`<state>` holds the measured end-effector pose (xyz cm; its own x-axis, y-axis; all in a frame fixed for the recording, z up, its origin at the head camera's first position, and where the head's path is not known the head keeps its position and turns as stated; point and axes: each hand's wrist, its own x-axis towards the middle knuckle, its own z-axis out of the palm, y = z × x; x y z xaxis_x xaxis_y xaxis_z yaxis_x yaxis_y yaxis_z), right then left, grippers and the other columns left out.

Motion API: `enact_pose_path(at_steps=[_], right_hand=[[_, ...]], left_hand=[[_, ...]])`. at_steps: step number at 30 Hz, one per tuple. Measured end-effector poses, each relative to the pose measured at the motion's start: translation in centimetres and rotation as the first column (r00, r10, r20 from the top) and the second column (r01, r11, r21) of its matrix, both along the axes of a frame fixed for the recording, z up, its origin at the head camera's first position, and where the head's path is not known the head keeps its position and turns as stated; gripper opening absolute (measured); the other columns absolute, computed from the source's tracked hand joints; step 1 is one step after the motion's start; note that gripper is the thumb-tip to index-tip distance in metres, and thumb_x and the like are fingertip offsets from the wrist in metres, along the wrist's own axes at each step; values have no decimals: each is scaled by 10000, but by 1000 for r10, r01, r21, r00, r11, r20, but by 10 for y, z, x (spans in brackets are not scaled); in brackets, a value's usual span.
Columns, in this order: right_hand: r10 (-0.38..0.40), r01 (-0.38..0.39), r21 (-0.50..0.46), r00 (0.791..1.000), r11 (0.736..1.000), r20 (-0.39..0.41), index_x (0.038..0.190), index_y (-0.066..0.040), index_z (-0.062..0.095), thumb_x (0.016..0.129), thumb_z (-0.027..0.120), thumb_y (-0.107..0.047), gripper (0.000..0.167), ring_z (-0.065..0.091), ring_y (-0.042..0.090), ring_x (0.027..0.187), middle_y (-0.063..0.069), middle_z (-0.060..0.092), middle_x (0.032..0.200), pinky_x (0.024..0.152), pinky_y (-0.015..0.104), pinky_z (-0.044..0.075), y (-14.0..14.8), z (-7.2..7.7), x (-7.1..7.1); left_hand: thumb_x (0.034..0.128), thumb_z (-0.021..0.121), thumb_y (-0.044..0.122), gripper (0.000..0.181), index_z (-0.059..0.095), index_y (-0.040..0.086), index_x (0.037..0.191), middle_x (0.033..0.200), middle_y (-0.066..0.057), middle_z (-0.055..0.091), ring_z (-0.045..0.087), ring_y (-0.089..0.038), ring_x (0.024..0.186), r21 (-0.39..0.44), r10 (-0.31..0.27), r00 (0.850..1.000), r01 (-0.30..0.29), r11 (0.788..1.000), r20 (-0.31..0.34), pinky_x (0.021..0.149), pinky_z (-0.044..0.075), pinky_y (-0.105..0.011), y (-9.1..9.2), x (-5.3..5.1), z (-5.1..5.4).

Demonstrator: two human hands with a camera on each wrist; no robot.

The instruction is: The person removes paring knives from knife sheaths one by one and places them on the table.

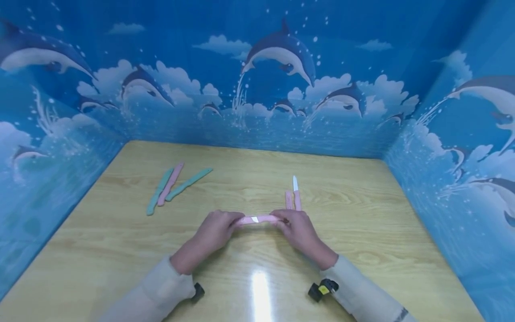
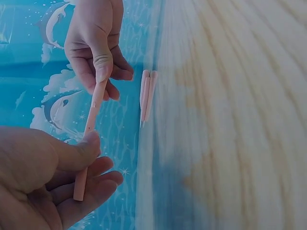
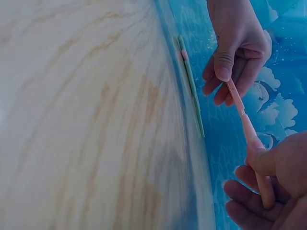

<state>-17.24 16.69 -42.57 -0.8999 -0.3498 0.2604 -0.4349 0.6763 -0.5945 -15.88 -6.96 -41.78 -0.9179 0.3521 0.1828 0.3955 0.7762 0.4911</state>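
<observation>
A pink paring knife (image 1: pixel 265 218) lies sideways between both hands, with a short bit of pale blade (image 1: pixel 255 219) showing between its handle and its pink sheath (image 1: pixel 243 220). The rest of the blade is hidden inside the sheath. My left hand (image 1: pixel 215 229) pinches the sheath between thumb and fingers; in the left wrist view that sheath (image 2: pixel 80 184) pokes out past the thumb. With thumb and fingers my right hand (image 1: pixel 298 230) grips the handle, whose rounded end (image 3: pixel 265 191) shows in the right wrist view. Both hands are above the table.
Beyond my right hand, a second pink knife (image 1: pixel 297 199) with a bare blade lies beside a loose pink sheath (image 1: pixel 288 200). At the left lie two green knives (image 1: pixel 160 191) (image 1: pixel 189 184) and a pink one (image 1: pixel 170 184). Dolphin-printed walls (image 1: pixel 257 129) border the wooden table (image 1: pixel 362 232).
</observation>
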Motion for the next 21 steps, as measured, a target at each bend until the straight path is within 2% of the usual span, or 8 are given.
enact_pose_path(at_steps=[6,8,12,14,19,21], right_hand=[[-5,4,-17,998,1000,-57,1038,-86,739,817,756,-91,222,699,204,947,72,734,1033,837,354,576,0,-2,-1],[-11,9,-22,998,1000,-57,1036,-89,741,813,760,-89,225,701,202,925,69,736,1025,819,350,581,0,-3,-1],[-15,15,-20,999,1000,-35,1033,-103,745,816,763,-100,218,677,138,791,52,743,977,695,284,581,1,-3,-1],[-12,11,-18,999,1000,-40,1034,-99,743,818,761,-97,217,682,145,812,53,741,985,717,289,583,1,-4,-1],[-6,4,-20,997,1000,-78,1044,-72,734,809,760,-67,236,692,228,979,81,729,1044,867,369,565,2,-4,-1],[-10,8,-22,997,1000,-77,1046,-70,733,806,762,-70,241,692,238,979,87,729,1043,868,380,564,2,-2,0]], left_hand=[[874,714,108,216,725,70,1087,977,-95,738,709,-241,861,-2,4,1000,-4,1000,0,775,586,-365,0,0,0],[879,710,116,215,724,74,1090,971,-94,738,707,-239,853,-9,16,1000,-16,1000,6,768,585,-366,0,1,1],[879,710,122,215,722,75,1089,970,-99,737,706,-245,849,-12,28,1000,-28,1000,11,765,586,-371,-1,2,2],[874,713,116,215,723,72,1084,970,-104,737,708,-254,854,-7,18,1000,-17,1000,6,769,587,-375,-1,2,3],[877,706,109,210,723,70,1082,986,-107,736,708,-265,879,-14,0,1000,0,1000,-11,795,584,-387,-1,1,3],[882,700,107,211,721,73,1089,1003,-105,734,707,-263,895,-22,4,1000,-5,1000,-11,807,582,-386,-1,1,3]])
